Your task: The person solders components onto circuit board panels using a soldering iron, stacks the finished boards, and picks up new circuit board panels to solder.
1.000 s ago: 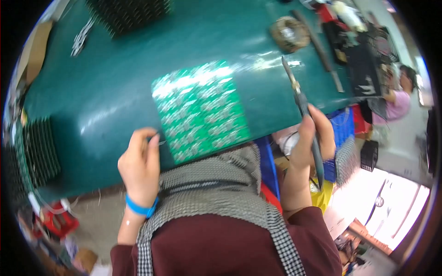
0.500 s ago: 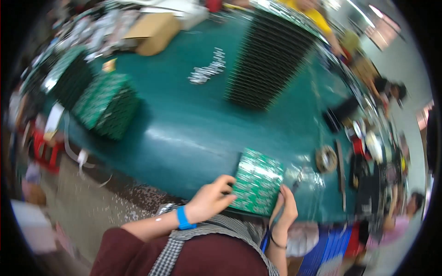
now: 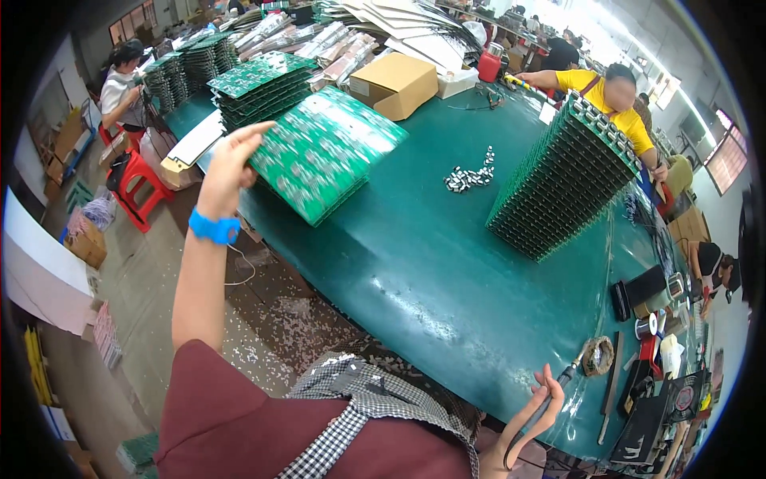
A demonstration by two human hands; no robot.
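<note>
Out to the left, my left hand (image 3: 231,172), with a blue band at the wrist, is closed on the left edge of a green circuit board (image 3: 323,148). This board lies at the top of a short stack of boards, slightly blurred; whether it rests fully on the stack I cannot tell. Near the table's front right, my right hand (image 3: 536,411) has its fingers around a soldering iron (image 3: 567,373). A dark cord runs back along that hand. The iron's tip points toward a tan ring-shaped roll (image 3: 597,356).
A tall stack of boards (image 3: 562,180) stands at the right back, with small metallic parts (image 3: 469,177) left of it. Further stacked boards (image 3: 263,88) and a cardboard box (image 3: 393,84) sit behind. A metal strip (image 3: 611,391) lies at right. A person in yellow (image 3: 586,80) works across the table.
My left hand has carried the circuit board from in front of me to the stack at left. My right hand has left the board and taken the soldering iron. The view has turned left.
</note>
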